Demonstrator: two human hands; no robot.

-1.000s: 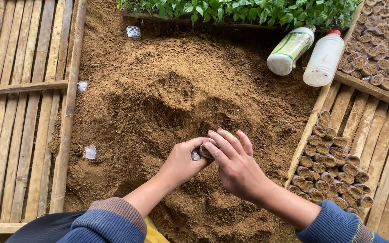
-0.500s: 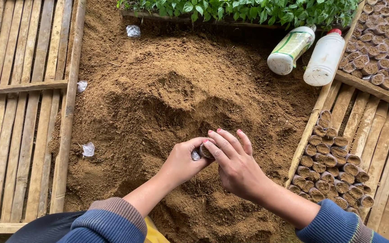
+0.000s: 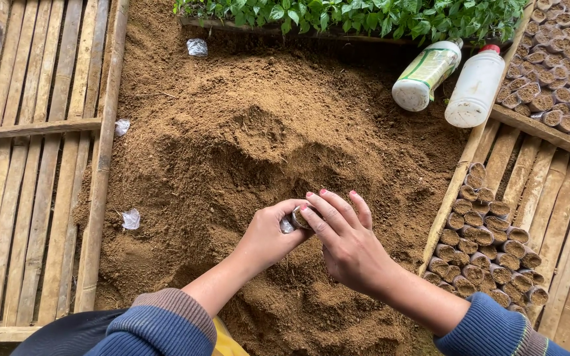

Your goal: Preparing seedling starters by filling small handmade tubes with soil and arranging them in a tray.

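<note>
Hands: left hand (image 3: 268, 237) and right hand (image 3: 348, 240) clasp small soil-filled pot (image 3: 298, 217).
Beneath: soil heap (image 3: 245, 151).
Right: two bottles (image 3: 453, 82), filled pots (image 3: 489, 244).

small soil-filled seedling pot (image 3: 296, 217): cylindrical, clear plastic wrap, brown soil inside; held above the soil heap (image 3: 258, 158), mostly hidden by fingers; tilt cannot be told.

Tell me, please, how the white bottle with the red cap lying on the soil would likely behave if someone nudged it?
The white bottle lies on its side on loose soil, so it could roll, though the green-labelled bottle close beside it may block that way. It looks like plastic, so probably stiff and not fragile. Its weight cannot be judged.
</note>
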